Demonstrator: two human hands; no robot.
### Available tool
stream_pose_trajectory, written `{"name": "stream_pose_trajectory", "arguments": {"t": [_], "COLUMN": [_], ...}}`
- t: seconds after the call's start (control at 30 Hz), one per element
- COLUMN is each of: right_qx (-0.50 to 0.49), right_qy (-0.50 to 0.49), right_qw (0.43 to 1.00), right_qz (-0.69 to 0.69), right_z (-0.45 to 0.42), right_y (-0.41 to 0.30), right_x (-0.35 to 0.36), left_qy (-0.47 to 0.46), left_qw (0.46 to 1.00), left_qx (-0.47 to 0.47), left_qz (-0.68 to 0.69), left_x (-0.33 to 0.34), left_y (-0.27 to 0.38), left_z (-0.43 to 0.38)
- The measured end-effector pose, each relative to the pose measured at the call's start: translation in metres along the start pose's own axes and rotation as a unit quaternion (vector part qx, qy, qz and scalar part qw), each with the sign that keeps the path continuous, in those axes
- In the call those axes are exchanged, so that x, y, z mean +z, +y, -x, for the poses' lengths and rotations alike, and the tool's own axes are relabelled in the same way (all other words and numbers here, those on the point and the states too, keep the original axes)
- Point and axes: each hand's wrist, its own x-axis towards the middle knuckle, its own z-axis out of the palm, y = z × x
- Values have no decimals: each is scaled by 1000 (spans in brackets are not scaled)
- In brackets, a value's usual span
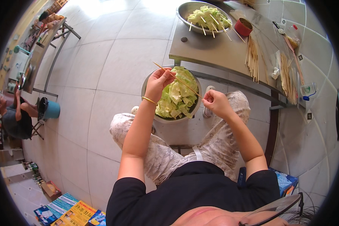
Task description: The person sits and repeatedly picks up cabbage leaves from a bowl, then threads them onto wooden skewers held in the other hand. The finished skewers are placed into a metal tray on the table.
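Between my two hands runs a thin bamboo skewer [186,85], slanting down to the right over a metal basin [198,108]. My left hand [161,80] pinches it near its upper end, which sticks out past the fingers. The fingertips of my right hand [216,102] hold its lower end. Torn cabbage leaves [176,94] fill the basin between my knees. No leaf shows on this skewer. On the low metal table [212,50] ahead, a second basin [183,14] holds skewered cabbage [204,15], with several stick ends jutting over its rim.
Loose bamboo skewers [252,58] lie beside a red round tin [243,27], with another skewer bundle [288,76] further right. A plastic bottle [308,89] stands near the wall. At left, a seated person [12,115] is near a blue bucket [51,108]. Cartons [73,213] lie lower left.
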Motion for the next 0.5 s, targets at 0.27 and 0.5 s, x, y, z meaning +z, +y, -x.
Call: {"name": "stream_pose_trajectory", "arguments": {"t": [0.27, 0.5], "right_qx": [-31, 26], "right_qy": [-71, -195], "right_qw": [996, 965], "right_qz": [38, -173], "right_z": [-26, -63], "right_y": [-21, -3], "right_x": [15, 43], "left_qy": [22, 22], "left_qw": [1000, 1000], "left_qx": [-1, 3], "left_qz": [0, -20], "left_x": [-3, -12], "left_y": [6, 4], "left_z": [-1, -6]}}
